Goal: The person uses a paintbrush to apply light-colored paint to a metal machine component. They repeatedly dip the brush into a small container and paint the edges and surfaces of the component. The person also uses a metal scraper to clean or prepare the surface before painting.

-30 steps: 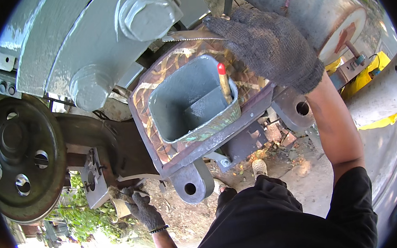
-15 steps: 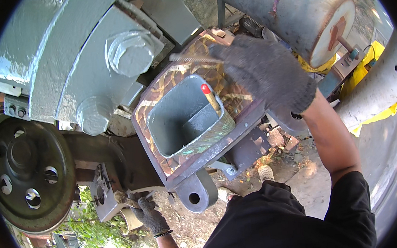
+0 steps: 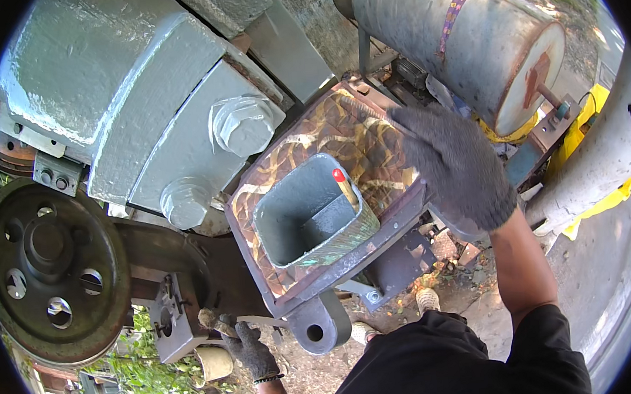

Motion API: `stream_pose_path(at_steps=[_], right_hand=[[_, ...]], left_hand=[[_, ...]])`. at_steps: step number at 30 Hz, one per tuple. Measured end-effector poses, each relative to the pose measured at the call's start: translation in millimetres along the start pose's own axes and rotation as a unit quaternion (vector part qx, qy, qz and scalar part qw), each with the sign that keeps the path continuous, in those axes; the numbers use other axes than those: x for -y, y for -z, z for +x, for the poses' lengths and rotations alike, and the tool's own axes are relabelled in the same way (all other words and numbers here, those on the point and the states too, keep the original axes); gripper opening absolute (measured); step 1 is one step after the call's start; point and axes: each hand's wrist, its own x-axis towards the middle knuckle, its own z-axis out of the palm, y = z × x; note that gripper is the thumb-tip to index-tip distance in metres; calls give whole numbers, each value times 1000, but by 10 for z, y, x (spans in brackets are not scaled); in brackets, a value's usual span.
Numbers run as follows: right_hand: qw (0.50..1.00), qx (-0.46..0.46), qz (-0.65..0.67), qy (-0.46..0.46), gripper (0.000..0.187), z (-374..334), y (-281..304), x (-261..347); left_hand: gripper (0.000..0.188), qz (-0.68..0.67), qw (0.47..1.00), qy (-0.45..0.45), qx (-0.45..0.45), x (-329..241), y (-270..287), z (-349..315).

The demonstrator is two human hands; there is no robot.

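My right hand point(image 3: 455, 167), in a dark knit glove, is closed over the right side of a tray lined with brown patterned cloth point(image 3: 300, 142). From its fingers a thin, ridged grey bar point(image 3: 360, 110) points up and left, above the cloth. A grey-blue, paint-coated rectangular container point(image 3: 289, 232) stands open on the cloth. Inside it leans a wooden handle with a red tip point(image 3: 345, 189); its lower end is hidden. Low on the left, my gloved left hand point(image 3: 254, 354) has curled fingers around something with a tan, rounded end point(image 3: 208, 319), too unclear to name.
Glossy grey-painted machinery with big bolts point(image 3: 243, 126) fills the upper left. A dark pulley wheel point(image 3: 47, 248) stands below it. At the upper right lies a rusty-ended metal cylinder point(image 3: 458, 37). A lug with a hole point(image 3: 314, 323) juts from the tray's near edge.
My right hand has drawn slightly down and right, bringing the ridged bar back from above the container toward the tray's far edge. The view has shifted, so the machinery appears lower and further right.
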Motion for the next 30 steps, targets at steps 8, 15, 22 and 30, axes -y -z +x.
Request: stream_pose_path(at_steps=[8,15,22,30], right_hand=[[987,22,-125,98,36,-188,-326,370],[964,-84,-178,178,35,-122,-509,114],[973,-63,-197,100,39,-261,-540,281],[992,-1,-121,45,50,-293,-448,556]], left_hand=[[50,-15,998,-60,2,-195,-335,16],[49,10,999,-22,43,-265,-201,90],[47,63,997,-39,30,-395,-187,-8],[45,9,1000,-16,23,-472,-304,-51]])
